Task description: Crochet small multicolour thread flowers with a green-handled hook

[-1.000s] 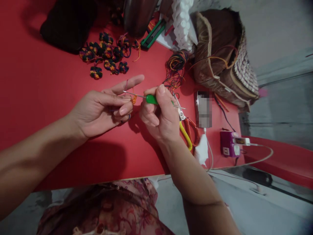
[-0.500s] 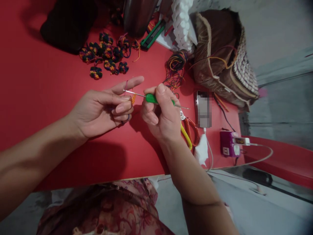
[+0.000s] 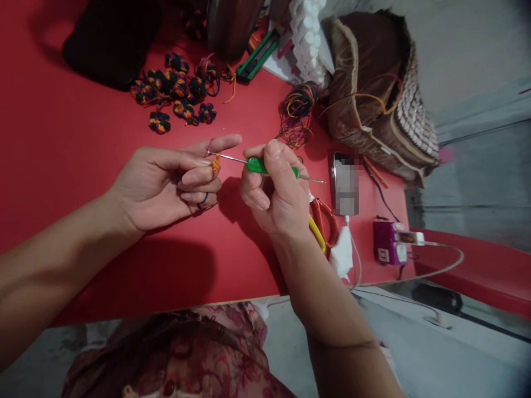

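Between its thumb and fingers my left hand (image 3: 170,182) pinches a small orange crochet piece (image 3: 215,166), its index finger stretched out with purple yarn (image 3: 209,146) looped over it. My right hand (image 3: 276,188) is closed round the green handle of a crochet hook (image 3: 255,165). The hook's thin metal shaft points left, and its tip meets the yarn beside my left index finger. A second metal tip sticks out of the handle on the right. Beyond my hands lie several dark, multicoloured crochet flowers (image 3: 180,85).
A tangled yarn bundle (image 3: 299,102) lies behind my right hand, near a brown bag (image 3: 365,72). To the right are red-and-yellow-handled scissors (image 3: 324,221), a phone (image 3: 345,185) on a cable and a purple adapter (image 3: 385,243). A green box cutter (image 3: 258,55) lies at the back.
My left hand has shifted slightly left with the orange piece, away from my right hand. The hook tip now sits at the purple yarn by the index finger. My right hand has hardly moved.
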### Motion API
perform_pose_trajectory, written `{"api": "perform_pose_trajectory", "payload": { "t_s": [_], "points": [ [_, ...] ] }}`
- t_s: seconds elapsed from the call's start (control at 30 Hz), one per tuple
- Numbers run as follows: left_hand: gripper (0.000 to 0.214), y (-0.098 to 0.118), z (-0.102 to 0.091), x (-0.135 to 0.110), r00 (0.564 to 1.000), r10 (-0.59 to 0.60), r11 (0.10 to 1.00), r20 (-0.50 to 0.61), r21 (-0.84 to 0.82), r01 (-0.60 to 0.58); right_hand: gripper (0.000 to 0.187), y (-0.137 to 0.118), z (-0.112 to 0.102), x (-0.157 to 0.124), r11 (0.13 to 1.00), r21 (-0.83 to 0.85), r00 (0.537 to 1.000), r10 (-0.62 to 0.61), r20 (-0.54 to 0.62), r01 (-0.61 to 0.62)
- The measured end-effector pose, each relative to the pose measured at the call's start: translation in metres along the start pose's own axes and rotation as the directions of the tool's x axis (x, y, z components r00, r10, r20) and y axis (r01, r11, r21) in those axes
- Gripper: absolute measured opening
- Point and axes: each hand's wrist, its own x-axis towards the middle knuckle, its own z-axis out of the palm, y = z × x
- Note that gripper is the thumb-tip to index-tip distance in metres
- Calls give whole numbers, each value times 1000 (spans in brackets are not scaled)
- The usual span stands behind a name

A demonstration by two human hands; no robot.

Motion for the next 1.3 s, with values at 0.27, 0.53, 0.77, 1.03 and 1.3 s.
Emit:
{"api": "perform_pose_trajectory", "payload": {
  "t_s": [0.27, 0.53, 0.77, 1.03, 1.3],
  "points": [
    [40, 0, 4, 1, 999, 1, 1000, -38, -22, -1, 38, -2, -2, 3, 1000, 16, 1000, 13, 5, -13],
    [42, 5, 1, -2, 995, -98, 994, 36, -43, 99, 47, -4, -10, 2, 995, -104, 999, 2, 34, 2],
    [48, 9, 1, -5, 994, -103, 994, 41, -39, 104, 51, -9, -12, 3, 990, -135, 999, -32, 27, 35],
    [44, 9, -2, -6, 990, -112, 993, 90, -17, 114, 27, -7, -15, 1, 994, -89, 997, -59, 43, 63],
    [49, 11, -2, -7, 990, -110, 994, 88, -17, 112, 29, -8, -19, -1, 987, -141, 997, -69, 35, 73]
  ]
}}
